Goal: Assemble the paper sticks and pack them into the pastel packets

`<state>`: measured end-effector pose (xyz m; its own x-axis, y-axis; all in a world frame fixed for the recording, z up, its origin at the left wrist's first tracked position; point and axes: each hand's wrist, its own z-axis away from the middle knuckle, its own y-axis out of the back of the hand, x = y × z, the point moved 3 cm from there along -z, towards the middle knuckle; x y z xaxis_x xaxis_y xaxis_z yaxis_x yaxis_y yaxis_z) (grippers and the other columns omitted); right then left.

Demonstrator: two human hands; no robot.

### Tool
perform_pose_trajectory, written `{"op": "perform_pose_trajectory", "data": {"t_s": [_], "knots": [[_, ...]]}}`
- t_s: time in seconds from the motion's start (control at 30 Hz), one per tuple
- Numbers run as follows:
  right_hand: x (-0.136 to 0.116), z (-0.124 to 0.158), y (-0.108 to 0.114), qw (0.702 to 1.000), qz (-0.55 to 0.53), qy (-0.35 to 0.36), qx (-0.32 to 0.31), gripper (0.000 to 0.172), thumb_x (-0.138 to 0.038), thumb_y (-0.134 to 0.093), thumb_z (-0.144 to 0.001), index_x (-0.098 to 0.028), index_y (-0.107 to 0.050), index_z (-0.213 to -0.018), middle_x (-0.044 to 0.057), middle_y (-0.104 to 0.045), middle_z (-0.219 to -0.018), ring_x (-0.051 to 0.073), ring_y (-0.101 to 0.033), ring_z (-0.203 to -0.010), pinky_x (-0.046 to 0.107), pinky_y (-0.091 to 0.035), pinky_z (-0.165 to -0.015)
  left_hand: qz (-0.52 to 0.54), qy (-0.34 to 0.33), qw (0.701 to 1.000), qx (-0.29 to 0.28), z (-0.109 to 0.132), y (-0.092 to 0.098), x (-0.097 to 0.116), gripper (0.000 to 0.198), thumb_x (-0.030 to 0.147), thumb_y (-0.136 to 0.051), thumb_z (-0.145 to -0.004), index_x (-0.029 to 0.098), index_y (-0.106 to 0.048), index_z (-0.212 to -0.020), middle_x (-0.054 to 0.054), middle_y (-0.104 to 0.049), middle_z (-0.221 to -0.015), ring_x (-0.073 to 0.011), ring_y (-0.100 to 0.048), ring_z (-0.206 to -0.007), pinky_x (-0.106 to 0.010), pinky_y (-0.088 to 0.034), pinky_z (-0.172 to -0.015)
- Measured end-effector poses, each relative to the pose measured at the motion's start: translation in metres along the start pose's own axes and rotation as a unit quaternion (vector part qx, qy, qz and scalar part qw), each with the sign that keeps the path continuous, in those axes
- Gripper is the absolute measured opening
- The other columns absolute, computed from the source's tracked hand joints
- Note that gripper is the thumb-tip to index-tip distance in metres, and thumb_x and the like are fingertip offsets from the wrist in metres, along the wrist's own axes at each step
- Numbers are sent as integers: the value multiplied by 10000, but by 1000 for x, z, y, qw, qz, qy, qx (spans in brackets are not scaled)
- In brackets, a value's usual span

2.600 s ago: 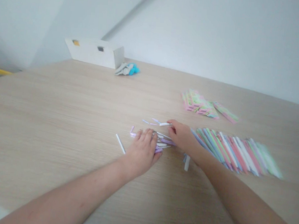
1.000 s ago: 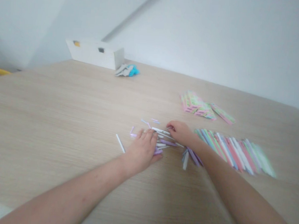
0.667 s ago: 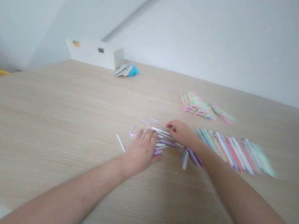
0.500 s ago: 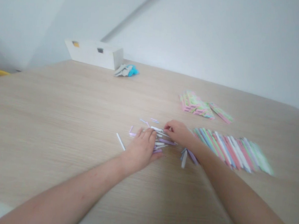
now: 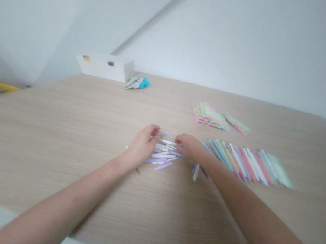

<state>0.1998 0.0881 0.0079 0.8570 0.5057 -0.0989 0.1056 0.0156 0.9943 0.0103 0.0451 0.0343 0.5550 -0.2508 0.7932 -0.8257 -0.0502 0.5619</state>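
Observation:
A loose pile of white and purple pen parts (image 5: 163, 156) lies on the table between my hands. At its left side, my left hand (image 5: 143, 143) has its fingers curled beside a thin purple piece; whether it grips that piece is blurred. My right hand (image 5: 190, 147) is at the pile's right edge, its thumb and fingertips pinched together near a slim white part (image 5: 167, 142). What they pinch, if anything, is too small to make out. A few small light-purple pieces (image 5: 166, 133) lie just beyond the pile.
To the right, a row of pastel pens (image 5: 246, 161) lies side by side, partly behind my right forearm. Beyond it are stacked pink-and-green packets (image 5: 208, 116). Several parts (image 5: 196, 172) lie under my right wrist. A white box (image 5: 104, 68) and a grey-and-blue crumpled item (image 5: 137, 83) stand near the wall.
My left hand has lifted off the pile and moved left and away from me, its fingers now curled, uncovering more pen parts. My right hand stays pinched by the pile. The view has shifted slightly.

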Motion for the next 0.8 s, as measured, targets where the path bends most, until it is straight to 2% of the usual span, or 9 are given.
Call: {"op": "perform_pose_trajectory", "data": {"t_s": [0.2,0.27,0.33,0.4,0.47,0.53,0.63,0.8], "knots": [[-3,3,3,1000,9,4,16,174,-223,-494,-846,-139,-632,-910,118,-645,-957,203,-563,-956,278,-401,-824,93,41,995,-5,-5,-5,-15,311,156,-436,-796,178,-485,-1102,-62,-608,-1025,-152,-626,-809,-259,-505,-623],[-5,6,6,999,-28,-6,38,172,-215,-488,-844,-139,-624,-914,103,-653,-942,186,-574,-909,271,-408,-799,139,61,988,-11,-5,-8,-20,315,166,-443,-793,175,-472,-1106,-59,-588,-1014,-138,-620,-764,-227,-488,-557],[-10,11,9,992,-112,-21,61,162,-216,-483,-840,-152,-615,-909,67,-667,-887,157,-591,-812,251,-418,-726,186,75,980,-14,-4,-11,-23,323,184,-460,-793,169,-459,-1116,-63,-560,-1028,-124,-609,-740,-215,-483,-540],[-16,16,11,971,-226,-35,64,163,-222,-464,-844,-170,-600,-918,26,-674,-806,128,-595,-703,225,-416,-632,233,73,970,-22,0,-13,-23,351,213,-490,-797,167,-448,-1143,-68,-533,-1056,-114,-600,-736,-219,-489,-560],[-25,21,11,938,-341,-42,41,173,-223,-435,-850,-178,-580,-933,-1,-661,-731,107,-577,-609,204,-410,-555,281,58,957,-47,3,-15,-21,396,253,-532,-799,179,-443,-1178,-62,-528,-1067,-104,-591,-720,-221,-488,-574],[-34,25,12,903,-428,-37,19,177,-248,-426,-858,-175,-579,-911,-13,-637,-695,95,-548,-556,200,-415,-530,320,42,943,-87,6,-17,-20,430,289,-567,-801,178,-451,-1199,-41,-562,-980,-85,-563,-644,-210,-461,-552],[-42,29,12,865,-501,-29,2,195,-276,-446,-857,-159,-595,-898,-25,-586,-640,88,-515,-529,207,-422,-532,352,22,927,-128,8,-19,-21,405,338,-577,-825,157,-490,-1176,-6,-583,-782,-68,-504,-550,-191,-404,-507],[-40,32,8,808,-588,-7,-38,259,-289,-557,-809,-137,-606,-1012,-9,-603,-671,103,-548,-598,246,-459,-614,390,50,912,-114,8,-23,-28,301,408,-581,-829,136,-560,-956,5,-586,-652,-50,-462,-481,-164,-348,-468]]}}
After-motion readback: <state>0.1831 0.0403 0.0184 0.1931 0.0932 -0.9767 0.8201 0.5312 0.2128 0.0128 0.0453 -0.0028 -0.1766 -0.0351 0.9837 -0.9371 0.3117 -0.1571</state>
